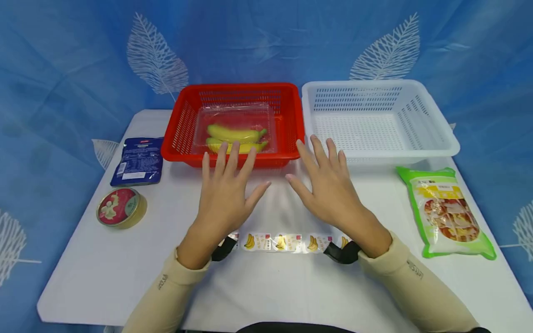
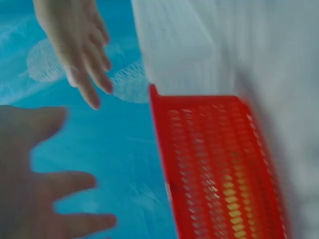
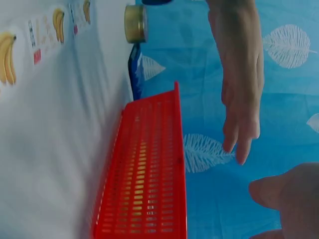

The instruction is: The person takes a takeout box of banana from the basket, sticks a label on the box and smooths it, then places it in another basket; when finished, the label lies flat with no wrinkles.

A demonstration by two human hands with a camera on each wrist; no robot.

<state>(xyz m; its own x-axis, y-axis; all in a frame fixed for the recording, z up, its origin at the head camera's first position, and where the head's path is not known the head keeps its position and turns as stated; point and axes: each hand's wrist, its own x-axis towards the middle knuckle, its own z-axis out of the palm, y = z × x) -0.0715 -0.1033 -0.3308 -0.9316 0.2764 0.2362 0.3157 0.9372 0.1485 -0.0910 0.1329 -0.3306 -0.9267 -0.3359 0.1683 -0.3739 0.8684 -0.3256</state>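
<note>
My left hand hovers with fingers spread before the red basket; it holds nothing. My right hand, also spread and without anything in it, is over the table near where the red basket meets the white basket. Inside the red basket lies a clear plastic box with yellow-green bananas in it. Below the hands a strip of banana stickers lies flat across the table, its right end partly behind the right wrist strap. In the left wrist view the left fingers are blurred.
A blue pouch and a round tin with a red lid sit at the left. On the right lies a green-edged food bag. Blue leaf-patterned cloth hangs behind the white table.
</note>
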